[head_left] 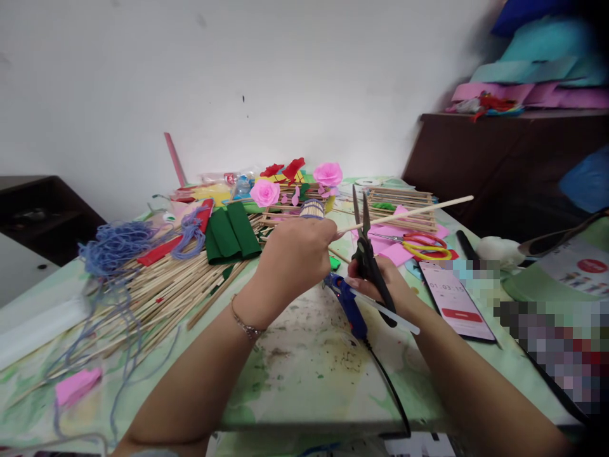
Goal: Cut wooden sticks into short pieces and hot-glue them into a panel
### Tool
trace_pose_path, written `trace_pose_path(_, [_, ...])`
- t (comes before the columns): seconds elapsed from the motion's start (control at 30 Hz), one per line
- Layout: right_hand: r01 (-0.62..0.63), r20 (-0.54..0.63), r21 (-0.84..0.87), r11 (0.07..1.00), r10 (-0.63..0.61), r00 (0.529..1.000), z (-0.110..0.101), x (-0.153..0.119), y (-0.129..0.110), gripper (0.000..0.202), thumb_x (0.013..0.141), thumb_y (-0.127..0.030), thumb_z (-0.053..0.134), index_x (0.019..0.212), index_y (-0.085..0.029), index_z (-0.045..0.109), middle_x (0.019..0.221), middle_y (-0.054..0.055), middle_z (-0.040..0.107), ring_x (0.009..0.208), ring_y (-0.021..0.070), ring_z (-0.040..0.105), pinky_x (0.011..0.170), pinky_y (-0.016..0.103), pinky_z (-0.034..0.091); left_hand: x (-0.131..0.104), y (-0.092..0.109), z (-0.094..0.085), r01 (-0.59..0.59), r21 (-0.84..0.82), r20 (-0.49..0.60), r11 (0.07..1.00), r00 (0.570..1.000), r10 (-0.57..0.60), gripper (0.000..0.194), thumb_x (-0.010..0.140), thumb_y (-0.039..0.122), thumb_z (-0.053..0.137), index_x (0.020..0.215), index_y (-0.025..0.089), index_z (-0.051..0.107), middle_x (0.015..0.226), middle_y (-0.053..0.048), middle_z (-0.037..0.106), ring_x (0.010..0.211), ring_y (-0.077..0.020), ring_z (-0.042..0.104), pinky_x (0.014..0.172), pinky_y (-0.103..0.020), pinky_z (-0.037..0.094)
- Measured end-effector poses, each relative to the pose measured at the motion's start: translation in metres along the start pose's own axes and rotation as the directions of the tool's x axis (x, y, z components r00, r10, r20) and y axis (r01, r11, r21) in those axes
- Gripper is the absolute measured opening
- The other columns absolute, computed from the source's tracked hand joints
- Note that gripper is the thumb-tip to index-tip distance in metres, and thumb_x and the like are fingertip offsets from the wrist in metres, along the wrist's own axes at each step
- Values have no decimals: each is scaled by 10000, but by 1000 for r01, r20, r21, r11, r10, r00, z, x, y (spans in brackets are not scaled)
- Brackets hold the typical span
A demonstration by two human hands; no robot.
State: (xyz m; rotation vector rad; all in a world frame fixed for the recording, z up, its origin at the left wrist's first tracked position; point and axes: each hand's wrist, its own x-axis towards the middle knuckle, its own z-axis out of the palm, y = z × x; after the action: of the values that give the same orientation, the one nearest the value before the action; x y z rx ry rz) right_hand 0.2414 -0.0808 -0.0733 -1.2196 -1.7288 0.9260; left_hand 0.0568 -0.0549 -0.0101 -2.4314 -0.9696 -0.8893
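Over the middle of the table, my left hand (302,251) is closed around a thin wooden stick (428,208) that slants up to the right. My right hand (380,279) grips black-handled scissors (365,251), their blades pointing up and slightly parted. The stick passes by the blades; whether they touch it I cannot tell. Below my hands lies a blue hot glue gun (353,311) with a translucent glue stick (394,314) and a black cord. Just behind my left hand stands a small bundle of sticks bound with purple yarn (313,208), partly hidden.
Left are many loose sticks (157,304), purple yarn (117,244) and folded green paper (231,235). Pink paper flowers (328,173) stand at the back. To the right lie red-and-yellow scissors (428,246), a phone (457,301) and a stick frame (404,209).
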Motion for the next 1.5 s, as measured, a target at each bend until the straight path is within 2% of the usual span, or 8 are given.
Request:
trace_pose_path(0.27, [-15,9,-51,999,16,1000,-4,1,0,155,628,-322,590,620,-172,553,556,-12,481,547,129,434,520,258,363,1,0,5,-24,21,-8,1000,1000,24,215,828,109,409,725,160,590,666,-67,646,626,-192,582,612,-323,434])
trace_pose_path(0.6, [-56,20,-43,998,57,998,-6,0,-1,174,605,-333,579,591,-164,542,541,-10,458,541,125,414,515,262,341,3,3,5,-14,44,20,999,1000,13,231,822,105,380,690,163,560,643,-70,632,644,-218,601,616,-336,427])
trace_pose_path(0.9, [-32,-18,-1,999,32,999,1,0,-1,233,628,-380,614,681,-160,557,594,5,500,566,142,451,526,271,364,2,5,-4,-46,96,147,994,989,32,180,740,81,422,727,157,585,671,-81,637,654,-223,594,594,-322,404])
trace_pose_path(1.03, [-26,-27,-20,999,25,999,1,-1,-3,177,607,-334,583,637,-161,558,573,9,511,558,144,459,524,271,366,3,5,-6,-2,90,174,996,985,-13,188,791,117,421,729,157,594,674,-76,640,636,-199,578,568,-298,372])
trace_pose_path(1.27, [-66,-27,18,998,66,997,3,0,4,141,578,-304,557,565,-164,550,500,-21,439,499,115,391,485,257,313,7,1,-4,121,37,242,992,962,-127,230,861,180,410,725,158,595,704,-69,648,649,-191,581,548,-288,328])
trace_pose_path(1.5, [-65,-8,65,996,66,998,1,4,14,188,605,-342,613,618,-157,582,553,-16,477,547,121,424,531,258,345,7,-2,-6,87,19,292,996,952,-89,230,835,108,390,818,164,612,750,-69,667,719,-213,618,585,-296,372])
